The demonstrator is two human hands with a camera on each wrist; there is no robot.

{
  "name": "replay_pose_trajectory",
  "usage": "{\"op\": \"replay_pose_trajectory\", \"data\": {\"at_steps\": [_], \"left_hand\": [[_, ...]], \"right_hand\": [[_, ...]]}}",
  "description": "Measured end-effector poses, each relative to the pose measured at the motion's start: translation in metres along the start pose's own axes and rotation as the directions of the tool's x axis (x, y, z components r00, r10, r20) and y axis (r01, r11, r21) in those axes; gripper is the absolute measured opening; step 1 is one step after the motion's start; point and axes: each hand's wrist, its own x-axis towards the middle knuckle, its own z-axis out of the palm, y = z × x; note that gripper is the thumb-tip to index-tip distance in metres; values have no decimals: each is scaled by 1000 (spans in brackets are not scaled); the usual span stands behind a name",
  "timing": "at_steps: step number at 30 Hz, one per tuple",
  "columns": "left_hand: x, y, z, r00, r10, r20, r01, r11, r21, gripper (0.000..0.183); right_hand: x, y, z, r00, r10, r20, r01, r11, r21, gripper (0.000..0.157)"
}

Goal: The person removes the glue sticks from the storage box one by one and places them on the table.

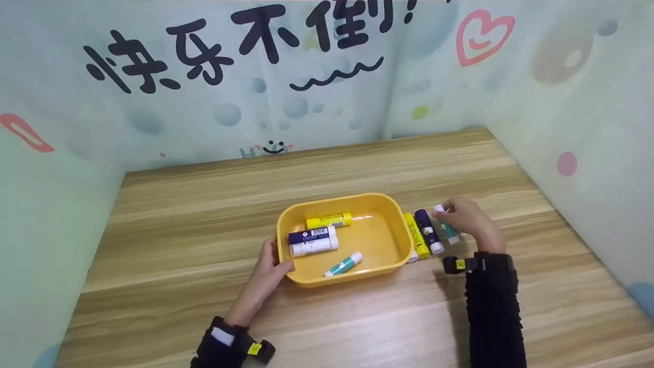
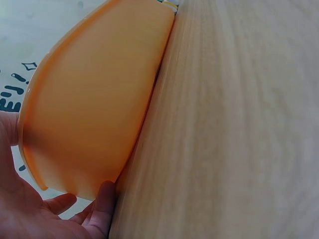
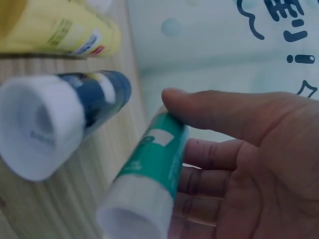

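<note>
My left hand (image 1: 266,270) grips the left end of a yellow-orange plastic basin (image 1: 378,240), thumb at the rim and fingers against the outer wall. Inside the basin lie a yellow glue stick (image 1: 328,220), a purple one (image 1: 308,235), a white one (image 1: 314,246) and a small green one (image 1: 343,265). To the basin's right, my right hand (image 1: 469,219) pinches a green glue stick with white ends (image 3: 154,154) between thumb and fingers. Just left of that hand, a purple glue stick (image 1: 428,230) and a yellow one (image 1: 416,236) lie side by side.
A white end (image 1: 412,256) shows from under the basin's right side, mostly hidden. The wood-grain table (image 1: 204,214) is bounded by a printed back wall (image 1: 327,112) and side walls, the right wall (image 1: 577,204) standing beyond my right hand.
</note>
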Motion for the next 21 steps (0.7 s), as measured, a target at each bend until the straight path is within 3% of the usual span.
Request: {"op": "replay_pose_trajectory", "data": {"at_steps": [4, 11, 15, 21], "left_hand": [[-1, 1, 0, 1000, 2, 0, -2, 1000, 11, 68], [-2, 2, 0, 1000, -3, 5, 2, 1000, 16, 69], [-2, 3, -1, 1000, 0, 2, -1, 1000, 24, 68], [0, 1, -1, 1000, 3, 10, -3, 1000, 28, 68]], "right_hand": [[5, 6, 3, 999, 38, 15, -38, 999, -6, 39], [9, 9, 8, 1000, 3, 18, -3, 999, -42, 33], [8, -2, 8, 1000, 30, 1, -30, 999, -45, 36], [6, -31, 19, 999, -32, 23, 31, 999, 30, 43]]}}
